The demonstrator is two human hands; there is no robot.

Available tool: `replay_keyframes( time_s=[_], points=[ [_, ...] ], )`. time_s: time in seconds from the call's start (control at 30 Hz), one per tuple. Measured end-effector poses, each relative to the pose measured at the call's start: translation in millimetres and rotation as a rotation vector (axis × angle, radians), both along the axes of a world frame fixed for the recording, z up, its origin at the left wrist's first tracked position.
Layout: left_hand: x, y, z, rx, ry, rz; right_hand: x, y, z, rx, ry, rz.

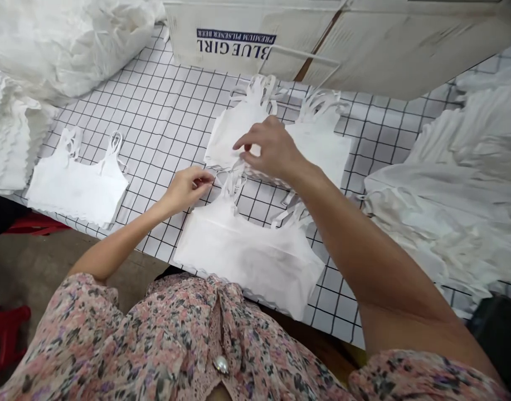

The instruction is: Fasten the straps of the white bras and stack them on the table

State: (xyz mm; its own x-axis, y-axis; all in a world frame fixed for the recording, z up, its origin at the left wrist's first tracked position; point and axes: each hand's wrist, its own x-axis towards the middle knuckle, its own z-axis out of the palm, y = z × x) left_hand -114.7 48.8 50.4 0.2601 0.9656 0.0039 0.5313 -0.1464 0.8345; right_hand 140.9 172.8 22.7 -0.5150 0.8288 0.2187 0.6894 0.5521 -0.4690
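Observation:
Several white strappy crop tops with scalloped hems lie flat on a grid-patterned mat (167,111). The nearest top (247,262) lies right in front of me, and two more (234,131) (322,147) lie beyond it, partly overlapping. My right hand (269,150) hovers over these two, its fingertips close to a bunch of white straps. My left hand (188,189) pinches toward a thin white strap (228,181) of the nearest top. A fourth top (75,189) lies alone to the left, away from both hands.
A heap of white garments (447,206) lies on the right, and a scalloped stack (8,133) at the left. A white bag (67,44) sits at the back left, next to a "Blue Girl" cardboard box (234,44). A red stool (6,340) stands on the floor below the mat's edge.

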Motion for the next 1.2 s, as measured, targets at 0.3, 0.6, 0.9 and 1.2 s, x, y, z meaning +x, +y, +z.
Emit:
replay_keyframes(
  time_s=[0.3,0.6,0.9,1.2],
  points=[
    [38,12,-7.6,-0.194,0.112,0.044,-10,-13,-12.3,0.193,0.019,0.117],
    [43,33,-8.4,-0.298,0.078,0.084,-2,-78,4.6,0.004,0.035,-0.175],
    [43,24,-17.2,-0.167,0.056,0.075,-9,-104,15.3,-0.061,0.096,-0.171],
    [33,3,-26.0,0.186,0.054,-0.021,-27,-100,44.8,-1.172,0.772,-0.318]
  ],
)
